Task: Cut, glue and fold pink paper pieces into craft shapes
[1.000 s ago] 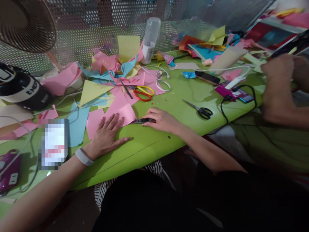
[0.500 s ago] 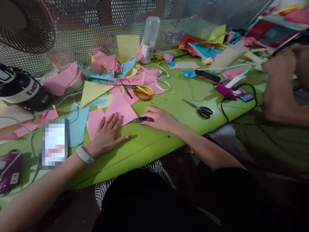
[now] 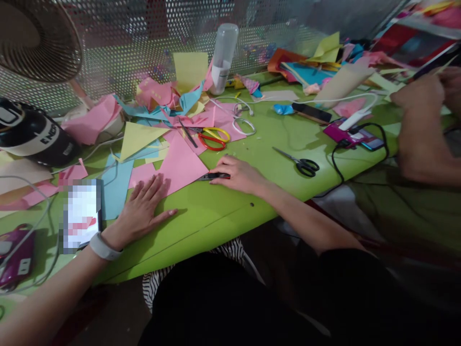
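Note:
My left hand (image 3: 144,206) lies flat on the green table (image 3: 201,211), fingers spread, their tips over the lower left part of the pink paper (image 3: 183,166). Under my right hand (image 3: 243,175), curled fingers hold scissors (image 3: 218,176) with dark, red-edged handles. Their blades point left, by the right corner of the pink paper; the handle end is hidden by the hand. Behind the paper lie scissors with red and yellow handles (image 3: 212,139). Black-handled scissors (image 3: 306,166) rest to the right of my right hand.
A phone (image 3: 81,216) and blue paper (image 3: 117,185) lie left of my left hand. Further back stand a black bottle (image 3: 43,137), a fan (image 3: 39,38) and a clear bottle (image 3: 224,57). A purple power bank (image 3: 342,134) with cables lies near another person's arm (image 3: 419,129).
My left hand has slid left and slightly towards me across the pink paper, uncovering more of it. My right hand and its scissors have barely moved.

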Available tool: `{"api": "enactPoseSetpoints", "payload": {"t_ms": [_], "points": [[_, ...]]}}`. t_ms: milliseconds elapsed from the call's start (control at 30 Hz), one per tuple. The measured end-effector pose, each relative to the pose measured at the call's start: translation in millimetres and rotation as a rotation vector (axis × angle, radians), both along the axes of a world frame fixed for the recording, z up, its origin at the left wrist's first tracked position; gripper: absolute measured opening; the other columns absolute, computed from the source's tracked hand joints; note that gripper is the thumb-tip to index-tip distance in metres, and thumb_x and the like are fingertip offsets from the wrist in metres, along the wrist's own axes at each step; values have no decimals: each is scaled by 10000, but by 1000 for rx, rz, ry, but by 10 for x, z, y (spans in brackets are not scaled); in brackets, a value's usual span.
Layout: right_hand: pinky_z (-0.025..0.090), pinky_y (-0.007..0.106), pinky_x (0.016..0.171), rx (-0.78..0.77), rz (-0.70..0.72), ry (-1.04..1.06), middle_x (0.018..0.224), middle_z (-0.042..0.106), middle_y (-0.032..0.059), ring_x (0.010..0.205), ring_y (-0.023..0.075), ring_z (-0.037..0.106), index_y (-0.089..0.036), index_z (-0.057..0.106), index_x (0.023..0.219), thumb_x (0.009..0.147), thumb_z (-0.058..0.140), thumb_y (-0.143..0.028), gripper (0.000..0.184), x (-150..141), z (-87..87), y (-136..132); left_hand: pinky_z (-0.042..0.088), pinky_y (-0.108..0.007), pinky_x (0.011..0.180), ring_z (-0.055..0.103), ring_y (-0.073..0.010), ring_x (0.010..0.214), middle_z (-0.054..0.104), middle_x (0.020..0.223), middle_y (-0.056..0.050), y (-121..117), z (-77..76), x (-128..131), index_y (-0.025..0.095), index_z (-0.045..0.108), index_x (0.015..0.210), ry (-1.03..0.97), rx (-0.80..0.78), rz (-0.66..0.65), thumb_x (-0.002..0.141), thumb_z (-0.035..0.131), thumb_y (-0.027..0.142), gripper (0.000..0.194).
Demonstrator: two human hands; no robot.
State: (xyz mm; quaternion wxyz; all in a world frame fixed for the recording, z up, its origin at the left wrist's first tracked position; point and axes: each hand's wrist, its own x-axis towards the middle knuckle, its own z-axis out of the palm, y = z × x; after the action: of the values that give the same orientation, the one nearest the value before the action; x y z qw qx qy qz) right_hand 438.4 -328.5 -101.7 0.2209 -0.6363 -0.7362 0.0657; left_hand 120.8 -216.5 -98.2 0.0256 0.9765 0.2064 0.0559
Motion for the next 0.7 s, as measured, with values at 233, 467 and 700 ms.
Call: {"api": "enactPoseSetpoints", "payload": {"t_ms": [233,467,700], "points": [[504,325,740,-1,54,9,1039,655,87,916,202,612,-207,754,1091,907,690,-370,254,-108,9,49,137,-490,1248,208,-292,1533,141,1693,-27,-36,-49,-13,341,-63,1604,-16,51,-18,965,350,681,833],[506,326,766,-17,81,34,1017,659,76,919,200,618,-215,757,1085,894,705,-364,247,-84,5,18,115,-480,1247,218,-286,1531,186,1682,-70,-37,-77,-25,296,-25,1610,-37,70,-22,957,326,706,848],[526,350,787,-3,61,-10,1082,673,90,965,218,632,-216,755,1090,903,694,-377,254,-285,12,70,100,-480,1254,199,-291,1536,184,1683,-60,-50,-49,-26,322,-10,1608,-33,4,-11,947,367,708,853]]}}
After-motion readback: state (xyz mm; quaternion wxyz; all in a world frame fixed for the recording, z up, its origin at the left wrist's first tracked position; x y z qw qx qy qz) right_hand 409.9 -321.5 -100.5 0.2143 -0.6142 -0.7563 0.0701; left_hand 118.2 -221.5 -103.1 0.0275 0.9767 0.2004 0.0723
